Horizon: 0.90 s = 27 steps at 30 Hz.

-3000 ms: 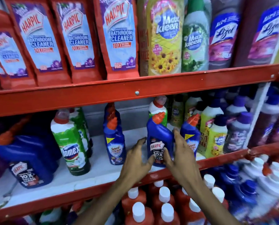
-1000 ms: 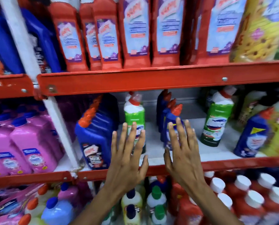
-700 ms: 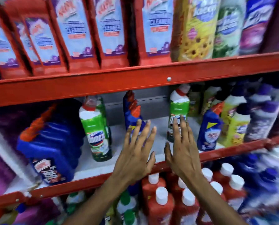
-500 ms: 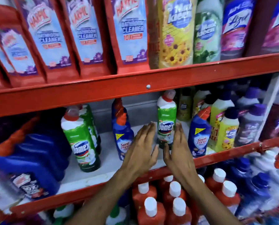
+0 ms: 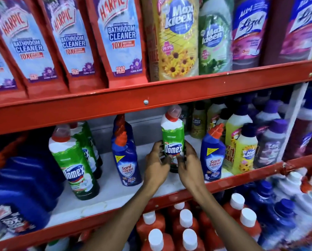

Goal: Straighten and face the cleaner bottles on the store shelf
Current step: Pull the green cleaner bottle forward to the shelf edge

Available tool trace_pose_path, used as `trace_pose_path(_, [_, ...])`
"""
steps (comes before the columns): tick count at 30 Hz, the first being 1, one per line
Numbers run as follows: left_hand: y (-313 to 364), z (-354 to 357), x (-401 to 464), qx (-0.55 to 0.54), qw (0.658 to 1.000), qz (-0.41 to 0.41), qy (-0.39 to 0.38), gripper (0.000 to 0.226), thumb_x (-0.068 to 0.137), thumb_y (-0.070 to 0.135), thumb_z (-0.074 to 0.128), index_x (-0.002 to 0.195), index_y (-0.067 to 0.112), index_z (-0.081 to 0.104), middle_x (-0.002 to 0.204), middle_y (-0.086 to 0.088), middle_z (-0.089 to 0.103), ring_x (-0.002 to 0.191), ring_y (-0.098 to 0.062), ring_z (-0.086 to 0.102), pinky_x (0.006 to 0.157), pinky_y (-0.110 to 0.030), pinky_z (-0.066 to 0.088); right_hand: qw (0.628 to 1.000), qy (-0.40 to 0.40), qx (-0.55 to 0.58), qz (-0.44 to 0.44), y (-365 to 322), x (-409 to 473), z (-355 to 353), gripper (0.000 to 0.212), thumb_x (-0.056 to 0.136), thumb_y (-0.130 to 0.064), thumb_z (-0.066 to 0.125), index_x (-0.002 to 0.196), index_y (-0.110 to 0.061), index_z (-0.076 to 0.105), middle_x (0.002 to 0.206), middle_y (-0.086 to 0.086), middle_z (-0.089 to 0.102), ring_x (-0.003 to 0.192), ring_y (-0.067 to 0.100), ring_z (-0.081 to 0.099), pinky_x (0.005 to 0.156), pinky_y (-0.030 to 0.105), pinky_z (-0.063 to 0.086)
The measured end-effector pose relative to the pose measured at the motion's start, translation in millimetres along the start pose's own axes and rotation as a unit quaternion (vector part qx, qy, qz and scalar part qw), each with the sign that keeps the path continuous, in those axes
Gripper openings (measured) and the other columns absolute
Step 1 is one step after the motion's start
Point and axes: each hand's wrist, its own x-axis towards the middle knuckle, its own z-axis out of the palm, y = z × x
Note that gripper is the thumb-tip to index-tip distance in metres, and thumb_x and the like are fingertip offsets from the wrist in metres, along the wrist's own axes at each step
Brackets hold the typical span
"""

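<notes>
A green and white Domex bottle (image 5: 173, 136) with a red cap stands upright on the middle shelf (image 5: 224, 182), its label facing me. My left hand (image 5: 156, 164) wraps its lower left side and my right hand (image 5: 189, 163) wraps its lower right side. To its left stands a blue Sani Fresh bottle (image 5: 127, 160) with more blue bottles behind it. Another Sani Fresh bottle (image 5: 212, 156) stands to its right. Further left a front Domex bottle (image 5: 73, 163) leans slightly, with others behind it.
Big blue Harpic jugs (image 5: 15, 192) fill the shelf's left end; yellow Max Kleen bottles (image 5: 244, 151) and purple ones crowd the right. Red Harpic pouches (image 5: 115, 38) and Lizol bottles (image 5: 247, 31) line the top shelf. White-capped red bottles (image 5: 169, 230) stand below.
Both hands reached in from the shelf's front edge and closed around the middle Domex bottle. Earlier the view swung left along the shelf and back to the right.
</notes>
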Motion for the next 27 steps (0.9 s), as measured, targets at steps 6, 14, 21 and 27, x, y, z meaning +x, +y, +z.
trace_pose_path(6, [7, -32, -44, -0.034, 0.995, 0.08, 0.045, 0.053, 0.09, 0.007, 0.072, 0.136, 0.028, 0.055, 0.129, 0.008, 0.072, 0.115, -0.002, 0.069, 0.1, -0.022, 0.057, 0.996, 0.029, 0.055, -0.065, -21, -45, -3, 0.042, 0.103, -0.02, 0.052, 0.142, -0.034, 0.044, 0.129, -0.013, 0.06, 0.117, -0.004, 0.059, 0.091, 0.009, 0.047])
trace_pose_path(14, [1, -124, -109, 0.01, 0.983, 0.098, 0.154, 0.048, 0.091, 0.032, 0.069, 0.137, 0.028, 0.057, 0.122, 0.004, 0.074, 0.11, -0.006, 0.071, 0.093, -0.024, 0.057, 0.99, -0.023, 0.088, -0.11, -80, -98, 45, 0.042, 0.102, -0.022, 0.054, 0.143, -0.027, 0.045, 0.134, -0.009, 0.06, 0.12, -0.003, 0.058, 0.096, 0.008, 0.045])
trace_pose_path(21, [-30, -193, -139, 0.054, 0.972, 0.05, 0.221, 0.051, 0.091, 0.035, 0.064, 0.14, 0.027, 0.054, 0.117, 0.016, 0.071, 0.102, 0.007, 0.068, 0.085, -0.004, 0.049, 0.979, -0.131, 0.107, -0.113, -113, -121, 116, 0.044, 0.102, -0.02, 0.054, 0.145, -0.018, 0.044, 0.14, -0.002, 0.059, 0.125, 0.011, 0.059, 0.103, 0.034, 0.052])
trace_pose_path(27, [-54, -220, -145, 0.101, 0.971, 0.015, 0.214, 0.045, 0.096, 0.034, 0.064, 0.139, 0.038, 0.051, 0.129, 0.008, 0.07, 0.116, -0.004, 0.066, 0.1, -0.025, 0.054, 0.974, -0.19, 0.055, -0.114, -117, -121, 152, 0.046, 0.101, -0.021, 0.052, 0.146, -0.02, 0.041, 0.14, -0.001, 0.058, 0.126, 0.014, 0.057, 0.105, 0.038, 0.049])
